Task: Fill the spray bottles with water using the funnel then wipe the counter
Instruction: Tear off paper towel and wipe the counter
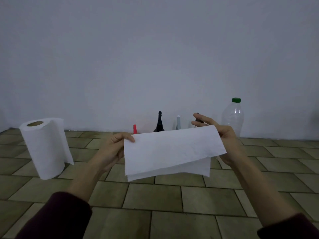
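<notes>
A folded white paper towel sheet (169, 150) hangs in the air above the tiled counter (172, 195). My left hand (114, 147) pinches its upper left corner. My right hand (222, 135) holds its upper right edge, with the upper fingers extended. Behind the sheet, against the wall, only the tops of the spray bottles show: a red nozzle (134, 129), a black sprayer head (159, 122), a grey one (178, 122) and a dark one (197, 119) partly behind my right fingers. The bottle bodies are hidden, and no funnel shows.
A roll of paper towels (45, 147) stands upright at the left of the counter. A clear plastic bottle with a green cap (233, 118) stands at the back right near the wall (155, 57).
</notes>
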